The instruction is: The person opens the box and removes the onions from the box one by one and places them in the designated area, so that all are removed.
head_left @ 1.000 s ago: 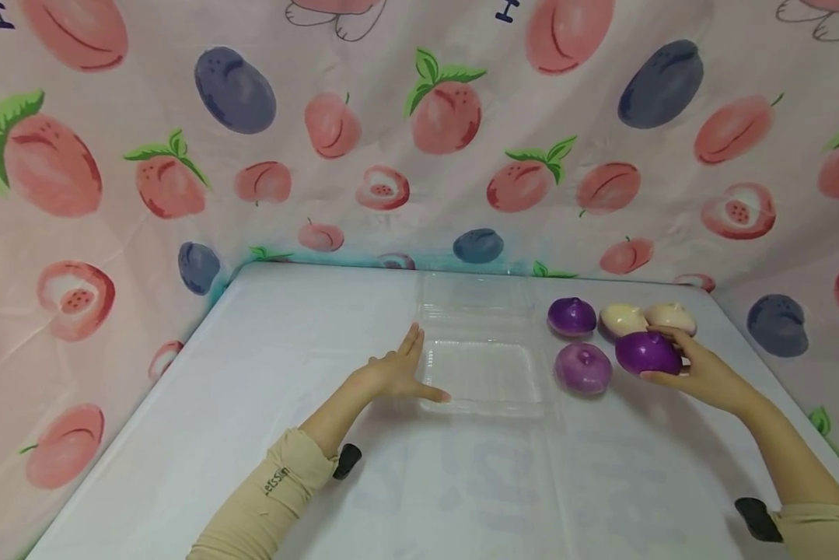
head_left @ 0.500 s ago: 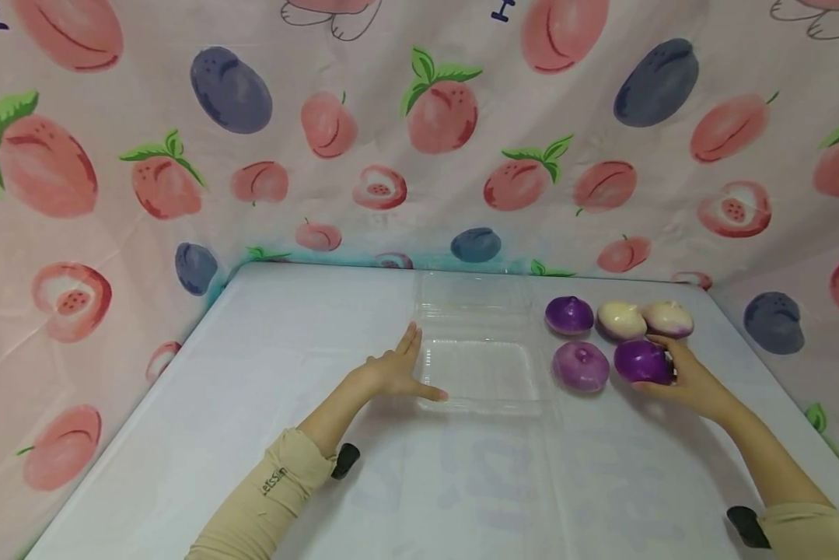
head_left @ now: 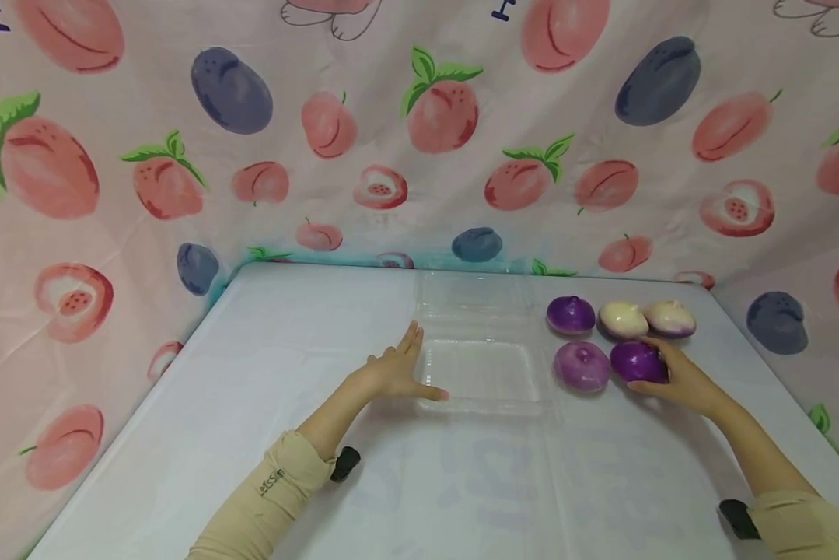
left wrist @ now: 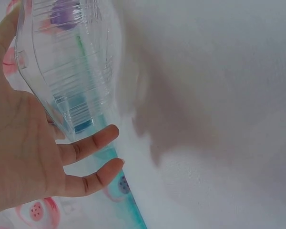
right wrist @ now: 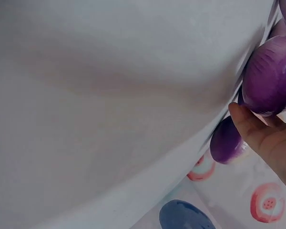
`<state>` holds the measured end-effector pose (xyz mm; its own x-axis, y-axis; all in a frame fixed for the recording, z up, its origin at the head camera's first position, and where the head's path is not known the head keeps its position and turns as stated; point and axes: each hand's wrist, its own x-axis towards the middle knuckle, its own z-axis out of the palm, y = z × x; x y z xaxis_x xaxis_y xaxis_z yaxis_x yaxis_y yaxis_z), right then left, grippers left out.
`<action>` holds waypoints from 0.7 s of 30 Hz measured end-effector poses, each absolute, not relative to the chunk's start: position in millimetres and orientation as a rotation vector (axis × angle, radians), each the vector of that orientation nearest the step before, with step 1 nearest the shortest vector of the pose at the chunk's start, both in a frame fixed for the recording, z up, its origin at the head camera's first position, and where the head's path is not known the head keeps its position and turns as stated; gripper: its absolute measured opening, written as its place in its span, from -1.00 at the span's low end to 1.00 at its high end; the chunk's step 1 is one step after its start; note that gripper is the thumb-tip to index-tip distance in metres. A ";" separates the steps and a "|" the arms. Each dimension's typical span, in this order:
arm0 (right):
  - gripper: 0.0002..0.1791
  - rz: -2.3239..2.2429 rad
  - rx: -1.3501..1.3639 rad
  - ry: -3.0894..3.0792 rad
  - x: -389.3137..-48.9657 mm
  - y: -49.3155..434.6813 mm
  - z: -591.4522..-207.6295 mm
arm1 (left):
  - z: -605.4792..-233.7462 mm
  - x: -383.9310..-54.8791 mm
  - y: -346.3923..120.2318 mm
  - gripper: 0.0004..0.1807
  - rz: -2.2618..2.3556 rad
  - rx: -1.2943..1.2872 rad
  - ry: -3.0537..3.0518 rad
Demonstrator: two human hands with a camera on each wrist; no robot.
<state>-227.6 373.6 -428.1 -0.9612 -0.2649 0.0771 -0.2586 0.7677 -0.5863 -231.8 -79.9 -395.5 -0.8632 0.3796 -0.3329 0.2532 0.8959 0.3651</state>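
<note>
My left hand (head_left: 396,373) rests at the left side of a clear plastic clamshell box (head_left: 478,372), thumb and fingers spread along its edge. The box lies with its lid (head_left: 475,294) folded back toward the wall. In the left wrist view, the two nearest fingers stick out past the box's corner. My right hand (head_left: 685,381) grips a dark purple onion (head_left: 634,362), thumb on the near side and fingers on the far side. Just left of it sits a lighter purple onion (head_left: 582,367). The right wrist view shows that hand at the frame's right edge, among purple onions.
Behind stand another dark purple onion (head_left: 570,315) and two pale onions with purple bottoms, one left (head_left: 623,320) and one right (head_left: 671,320). A white cloth (head_left: 307,327) covers the table. A fruit-print curtain (head_left: 384,117) hangs along the back and sides.
My right hand has brought the dark purple onion nearer and slightly left, away from the pale onions and up beside the lighter purple one. The left hand has stayed at the box.
</note>
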 end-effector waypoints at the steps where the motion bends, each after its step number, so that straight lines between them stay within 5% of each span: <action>1: -0.07 -0.979 -0.441 2.935 -228.2 373.6 -427.5 | -395.6 -231.6 -79.9 0.29 0.436 0.467 2.663; 21: -0.02 -1.006 -0.497 2.838 -232.5 369.2 -420.3 | -396.4 -231.9 -87.4 0.28 0.518 0.510 2.643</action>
